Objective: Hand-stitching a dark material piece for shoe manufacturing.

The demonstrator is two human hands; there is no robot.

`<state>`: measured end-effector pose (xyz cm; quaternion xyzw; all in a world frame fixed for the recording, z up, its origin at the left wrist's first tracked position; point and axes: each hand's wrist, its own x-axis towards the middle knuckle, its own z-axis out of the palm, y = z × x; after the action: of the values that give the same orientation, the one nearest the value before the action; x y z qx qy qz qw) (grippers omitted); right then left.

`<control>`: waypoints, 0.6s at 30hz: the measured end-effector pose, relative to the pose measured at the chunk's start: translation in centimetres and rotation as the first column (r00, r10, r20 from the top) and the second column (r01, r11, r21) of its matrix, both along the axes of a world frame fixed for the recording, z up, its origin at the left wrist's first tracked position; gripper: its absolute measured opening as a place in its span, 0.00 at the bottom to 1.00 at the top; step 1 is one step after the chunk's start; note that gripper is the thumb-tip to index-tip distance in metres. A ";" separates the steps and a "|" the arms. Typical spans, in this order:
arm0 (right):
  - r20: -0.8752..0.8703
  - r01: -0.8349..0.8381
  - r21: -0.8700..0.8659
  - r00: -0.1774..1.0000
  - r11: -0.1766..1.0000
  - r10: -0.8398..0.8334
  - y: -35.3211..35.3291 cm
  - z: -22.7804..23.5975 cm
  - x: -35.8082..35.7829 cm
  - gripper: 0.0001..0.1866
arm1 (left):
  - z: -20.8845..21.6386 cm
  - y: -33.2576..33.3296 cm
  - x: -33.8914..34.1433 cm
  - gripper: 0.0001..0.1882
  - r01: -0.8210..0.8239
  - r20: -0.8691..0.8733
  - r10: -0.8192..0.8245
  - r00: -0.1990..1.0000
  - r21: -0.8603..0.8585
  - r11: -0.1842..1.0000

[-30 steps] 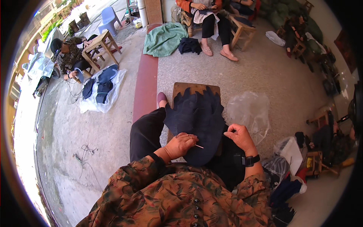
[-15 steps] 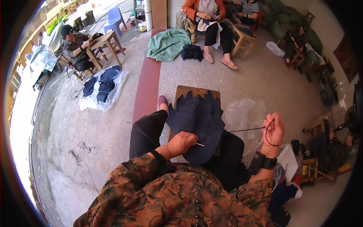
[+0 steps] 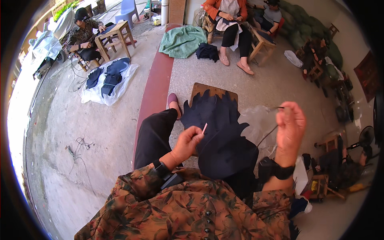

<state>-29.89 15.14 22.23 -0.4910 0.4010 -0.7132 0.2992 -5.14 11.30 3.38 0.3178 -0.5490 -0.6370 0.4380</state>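
A dark navy cloth piece with a jagged, pointed edge lies in layers over my lap and a small wooden stool. Above its left side, my left hand is closed on a thin pale stick that points up from the fingers. Off the cloth's right side, my right hand is raised and slightly blurred, its fingertips pinching a dark cord. That cord curves slackly from the cloth's right edge up to the hand, and a short end shows at the fingertips.
The wooden stool top shows beyond the cloth. A clear plastic sheet lies on the floor to the right. Ahead, a seated person works beside a green cloth. At left, another person sits at a wooden table.
My left hand has lifted off the cloth, with the stick now tipped upward. My right hand has risen, and the cord went from taut to slack. The cloth's near part has shifted right.
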 end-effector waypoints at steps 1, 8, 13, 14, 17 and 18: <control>0.030 -0.057 0.078 0.998 0.995 0.055 -1.0 -1.3 0.3 0.08 | 0.0 0.0 -0.2 0.04 0.075 0.240 0.025 0.970 -0.397 0.915; 0.164 -0.101 -0.020 0.981 0.995 0.103 -0.6 0.7 1.8 0.06 | -0.1 -1.6 -5.3 0.07 0.430 0.476 0.069 0.877 -0.839 0.335; 0.176 -0.141 -0.085 0.972 0.986 0.154 1.0 3.2 1.2 0.06 | -1.9 -2.1 -7.0 0.06 0.407 0.352 -0.239 0.905 -0.557 0.723; 0.176 -0.139 -0.088 0.972 0.986 0.153 1.4 3.7 1.4 0.06 | -2.0 -1.8 -7.2 0.06 0.409 0.352 -0.240 0.905 -0.559 0.721; 0.221 -0.084 -0.192 0.967 0.978 0.126 1.6 5.1 2.1 0.07 | 0.3 -1.4 -5.7 0.06 0.017 0.119 0.074 0.990 -0.624 0.781; 0.226 -0.091 -0.193 0.965 0.977 0.135 1.6 5.5 2.1 0.07 | 0.6 -1.8 -4.6 0.06 0.014 0.125 0.082 0.989 -0.624 0.781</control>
<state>-27.84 16.77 27.78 -0.4491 0.2671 -0.7821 0.3397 -9.71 9.49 4.00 0.2107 -0.7531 -0.3871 0.4885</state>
